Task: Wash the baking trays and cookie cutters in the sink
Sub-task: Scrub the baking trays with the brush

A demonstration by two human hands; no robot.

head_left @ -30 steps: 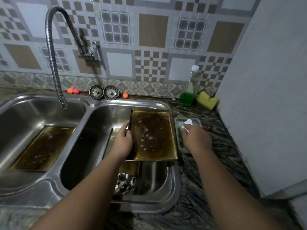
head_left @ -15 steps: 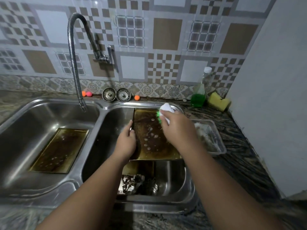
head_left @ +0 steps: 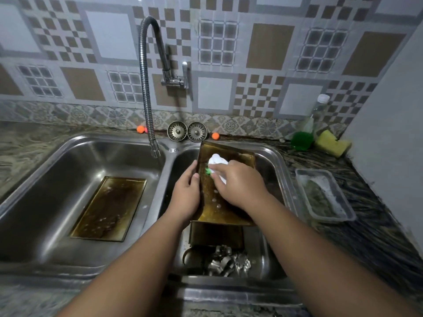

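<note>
Patterned brown-and-white tiles back a double stainless-steel sink [head_left: 68, 170], with a flexible chrome faucet [head_left: 146, 88] hanging over its divider. Right of the faucet, the left hand [head_left: 186, 195] grips the left edge of a stained brown rectangular baking tray [head_left: 212, 211] tilted over the right basin. The right hand [head_left: 240, 186] clutches a white soapy scrubber [head_left: 216, 159] and presses it on the tray. Nearer than the faucet, shiny metal cookie cutters [head_left: 229, 261] lie on that basin's floor. Left of the faucet, a second stained tray [head_left: 109, 208] lies flat.

Three trays [head_left: 107, 209] [head_left: 229, 154] [head_left: 215, 234], two strainers [head_left: 177, 131] [head_left: 197, 132]

Patterned tile backsplash [head_left: 217, 46], dark granite counter [head_left: 377, 225], white wall rt [head_left: 393, 133], dim light
</note>
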